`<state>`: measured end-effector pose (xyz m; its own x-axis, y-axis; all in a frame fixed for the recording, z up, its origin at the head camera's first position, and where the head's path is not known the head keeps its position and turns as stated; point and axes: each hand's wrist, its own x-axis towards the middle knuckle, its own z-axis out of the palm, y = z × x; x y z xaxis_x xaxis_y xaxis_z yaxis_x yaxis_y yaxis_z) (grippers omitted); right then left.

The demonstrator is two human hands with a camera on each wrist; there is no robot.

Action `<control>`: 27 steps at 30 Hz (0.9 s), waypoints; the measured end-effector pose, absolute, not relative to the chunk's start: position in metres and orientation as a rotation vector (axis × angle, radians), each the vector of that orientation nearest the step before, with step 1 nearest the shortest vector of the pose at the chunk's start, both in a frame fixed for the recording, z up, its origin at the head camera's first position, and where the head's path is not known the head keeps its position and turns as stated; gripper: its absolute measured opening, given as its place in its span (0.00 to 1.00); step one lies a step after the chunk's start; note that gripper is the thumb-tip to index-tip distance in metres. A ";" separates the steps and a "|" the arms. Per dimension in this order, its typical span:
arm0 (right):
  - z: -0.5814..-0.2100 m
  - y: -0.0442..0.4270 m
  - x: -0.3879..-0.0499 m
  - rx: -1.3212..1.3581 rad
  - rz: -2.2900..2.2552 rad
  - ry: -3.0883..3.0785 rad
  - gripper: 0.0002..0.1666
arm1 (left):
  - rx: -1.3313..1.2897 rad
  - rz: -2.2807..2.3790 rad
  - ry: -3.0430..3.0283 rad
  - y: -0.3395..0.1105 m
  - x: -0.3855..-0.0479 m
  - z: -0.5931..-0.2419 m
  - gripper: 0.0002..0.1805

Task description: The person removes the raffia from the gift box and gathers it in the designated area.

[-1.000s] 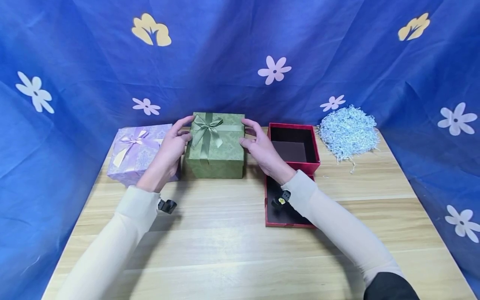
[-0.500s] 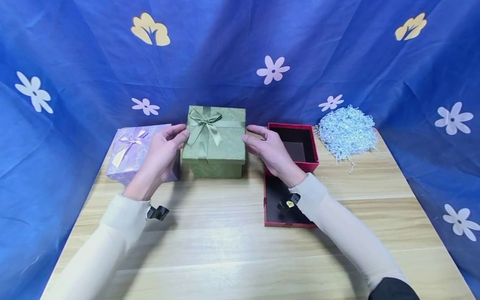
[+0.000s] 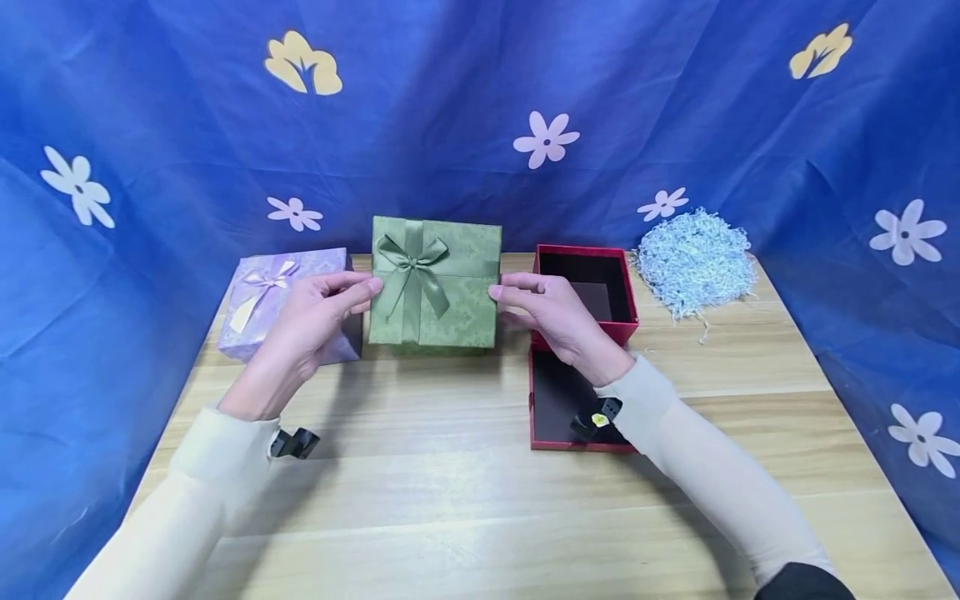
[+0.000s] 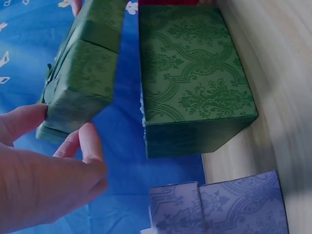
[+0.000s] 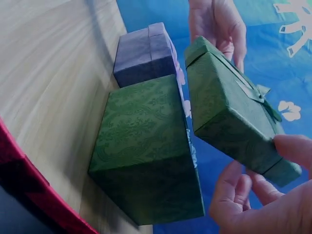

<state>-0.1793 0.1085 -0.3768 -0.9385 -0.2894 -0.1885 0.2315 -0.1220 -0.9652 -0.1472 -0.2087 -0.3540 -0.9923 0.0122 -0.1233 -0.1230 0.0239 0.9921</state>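
Between the two hands is a green patterned box lid [image 3: 457, 304] with a satin bow, lifted clear of its green box base [image 4: 195, 73] and tilted so its top faces the head camera. My left hand [image 3: 318, 321] pinches the lid's left edge, thumb on top and fingers beneath. The right hand [image 3: 562, 321] pinches the opposite edge the same way. On the table stands the base, mostly hidden behind the lid in the head view. Light blue shreds [image 5: 192, 148] show at the base's rim in the right wrist view.
Left of the base stands a lidded lilac gift box [image 3: 251, 321] with a bow. An uncovered red box [image 3: 621, 333] is on the right, with its red lid [image 3: 581, 447] lying in front. Blue paper shreds [image 3: 697, 262] are heaped at the back right, near a blue curtain [image 3: 450, 108].
Both hands have raised the green lid off its base and tipped its front edge down towards the person. The hands have moved nearer the person; the other boxes have stayed put.
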 end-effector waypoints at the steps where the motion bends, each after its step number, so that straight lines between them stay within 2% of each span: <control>1: -0.376 0.110 -0.177 -0.069 -2.109 1.830 0.31 | -0.118 2.112 2.183 -0.210 -0.145 -0.353 0.03; 5: -0.373 0.113 -0.171 -0.108 -2.062 1.886 0.34 | -0.122 2.086 2.235 -0.212 -0.136 -0.349 0.07; 12: -0.369 0.115 -0.157 -0.197 -2.020 1.918 0.36 | -0.078 2.076 2.183 -0.220 -0.120 -0.343 0.29; 19: -0.376 0.116 -0.146 -0.271 -2.055 1.852 0.39 | -0.036 2.040 2.097 -0.220 -0.102 -0.344 0.37; 22: -0.379 0.116 -0.139 -0.303 -2.063 1.833 0.40 | -0.008 2.039 2.078 -0.221 -0.096 -0.346 0.37; 27: -0.383 0.116 -0.125 -0.360 -2.032 1.840 0.34 | 0.034 2.038 2.081 -0.225 -0.083 -0.355 0.19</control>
<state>-0.1247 0.1163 -0.3832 -0.8972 -0.4375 -0.0604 0.1033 -0.0750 -0.9918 -0.0834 -0.2248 -0.3555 -0.9737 0.1749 -0.1461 -0.1424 0.0338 0.9892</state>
